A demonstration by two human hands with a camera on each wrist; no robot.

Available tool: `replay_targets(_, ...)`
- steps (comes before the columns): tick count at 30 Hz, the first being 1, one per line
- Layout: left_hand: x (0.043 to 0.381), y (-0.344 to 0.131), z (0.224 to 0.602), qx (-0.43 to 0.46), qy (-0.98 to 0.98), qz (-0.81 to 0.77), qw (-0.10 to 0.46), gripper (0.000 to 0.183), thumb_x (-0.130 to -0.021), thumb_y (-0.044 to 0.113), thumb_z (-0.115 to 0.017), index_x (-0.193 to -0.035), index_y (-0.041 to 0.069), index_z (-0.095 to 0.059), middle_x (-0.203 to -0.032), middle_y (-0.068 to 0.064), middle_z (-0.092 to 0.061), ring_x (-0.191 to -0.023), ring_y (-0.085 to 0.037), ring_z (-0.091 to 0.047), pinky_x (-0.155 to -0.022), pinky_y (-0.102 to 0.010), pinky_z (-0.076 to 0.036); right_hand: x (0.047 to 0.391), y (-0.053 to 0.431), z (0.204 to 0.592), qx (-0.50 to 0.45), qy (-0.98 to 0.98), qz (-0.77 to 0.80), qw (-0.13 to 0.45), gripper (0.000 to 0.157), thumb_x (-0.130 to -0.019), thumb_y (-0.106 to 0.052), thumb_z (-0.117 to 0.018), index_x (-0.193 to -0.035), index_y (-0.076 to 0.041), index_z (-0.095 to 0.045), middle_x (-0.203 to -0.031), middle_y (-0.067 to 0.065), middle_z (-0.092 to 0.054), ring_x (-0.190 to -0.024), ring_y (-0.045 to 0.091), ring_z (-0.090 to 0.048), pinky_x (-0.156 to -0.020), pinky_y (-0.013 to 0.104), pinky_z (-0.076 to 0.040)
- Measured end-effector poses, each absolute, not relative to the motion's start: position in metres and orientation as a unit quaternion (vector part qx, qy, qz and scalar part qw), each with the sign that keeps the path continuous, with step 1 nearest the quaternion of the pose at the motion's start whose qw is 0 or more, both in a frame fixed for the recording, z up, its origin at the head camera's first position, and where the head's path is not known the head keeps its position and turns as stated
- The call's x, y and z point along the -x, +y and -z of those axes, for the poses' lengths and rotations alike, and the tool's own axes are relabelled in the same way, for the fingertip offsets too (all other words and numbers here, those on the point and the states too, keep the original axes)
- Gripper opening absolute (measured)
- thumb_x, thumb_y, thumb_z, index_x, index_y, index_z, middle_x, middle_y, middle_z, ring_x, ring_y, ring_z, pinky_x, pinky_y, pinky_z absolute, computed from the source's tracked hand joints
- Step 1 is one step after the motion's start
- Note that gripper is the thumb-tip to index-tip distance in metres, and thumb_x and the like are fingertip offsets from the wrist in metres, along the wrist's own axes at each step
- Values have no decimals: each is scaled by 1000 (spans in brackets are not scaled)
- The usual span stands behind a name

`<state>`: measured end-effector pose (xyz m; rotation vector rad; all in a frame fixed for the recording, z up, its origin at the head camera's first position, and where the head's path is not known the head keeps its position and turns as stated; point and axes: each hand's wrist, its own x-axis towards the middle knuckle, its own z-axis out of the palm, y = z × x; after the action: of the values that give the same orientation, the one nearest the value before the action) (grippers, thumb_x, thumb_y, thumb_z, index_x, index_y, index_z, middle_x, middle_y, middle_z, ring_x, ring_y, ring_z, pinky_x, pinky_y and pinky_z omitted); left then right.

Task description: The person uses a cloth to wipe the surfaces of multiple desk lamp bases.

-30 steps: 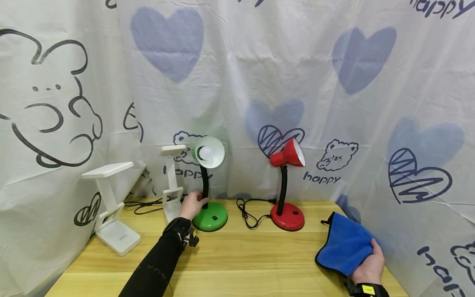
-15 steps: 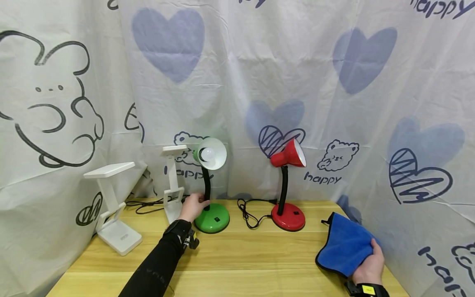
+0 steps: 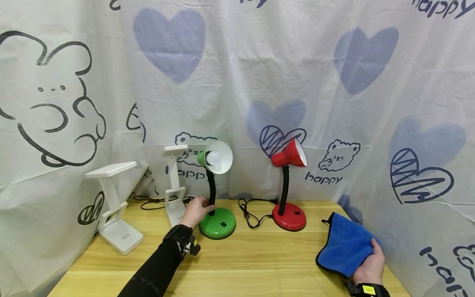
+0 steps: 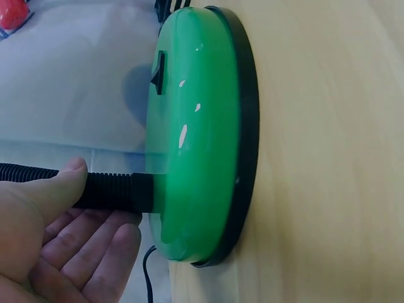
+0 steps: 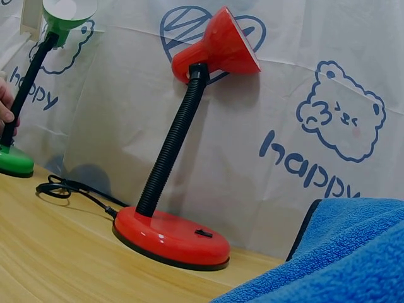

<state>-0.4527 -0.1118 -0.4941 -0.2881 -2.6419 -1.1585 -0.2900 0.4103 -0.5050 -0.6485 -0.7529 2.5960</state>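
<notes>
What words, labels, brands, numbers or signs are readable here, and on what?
"happy": printed backdrop, right of the red gooseneck lamp.
"happy": backdrop, partly covered by the green gooseneck lamp.
"happy": backdrop, top right, cropped at the frame's edge.
"hap…": backdrop, lower right, cut off.
Too small or faint to read: yellow wrist labels; base mark on the leftmost white folding lamp; sleeve marks.

Your red lamp (image 3: 285,187) has a black neck and a white-lined shade. Left of it, your green lamp (image 3: 212,187) shares both; farther left are two white lamps (image 3: 110,192). Right of it, your cloth (image 3: 343,245) is blue with black edging. Behind it, the whitish curtain (image 3: 241,62) carries blue hearts, dark-outlined bears and "happy" lettering. Under it, your bench (image 3: 241,260) is yellowish wood grain.
</notes>
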Motion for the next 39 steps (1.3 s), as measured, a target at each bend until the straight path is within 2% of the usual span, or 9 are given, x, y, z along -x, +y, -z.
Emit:
replay_targets(6,444,-107,494,112,-899,411,101,22,-87,32,-75,-99,13,-74,-94,-1,-74,-87,-17,-67,-79,-37,-52,290,411,505,227,-264,-922,171,73,-96,-51,-55,-152,-48,-8,-156,-32,-8,-147,-4,-8,-121,22,-8)
replay_targets(17,424,-98,494,150,-890,424,67,21,-87,32,-75,-100,16,-74,-92,3,-73,-81,-11,-65,-74,-34,-52,289,412,506,223,-260,-924,169,75,-96,-50,-56,-152,-48,-6,-156,-33,-7,-146,-5,-7,-120,20,-8)
replay_targets(30,405,-89,497,167,-884,431,69,21,-86,33,-75,-101,17,-74,-94,4,-73,-87,-14,-66,-80,-37,-52,289,410,505,227,-263,-922,171,73,-96,-51,-55,-152,-48,-8,-156,-33,-8,-146,-5,-7,-120,20,-9)
replay_targets(39,390,-80,503,193,-870,449,55,19,-86,34,-76,-99,21,-73,-94,7,-73,-88,-11,-65,-78,-33,-53,289,410,503,224,-264,-923,170,72,-97,-51,-54,-152,-48,-8,-156,-33,-8,-147,-5,-7,-121,21,-9)
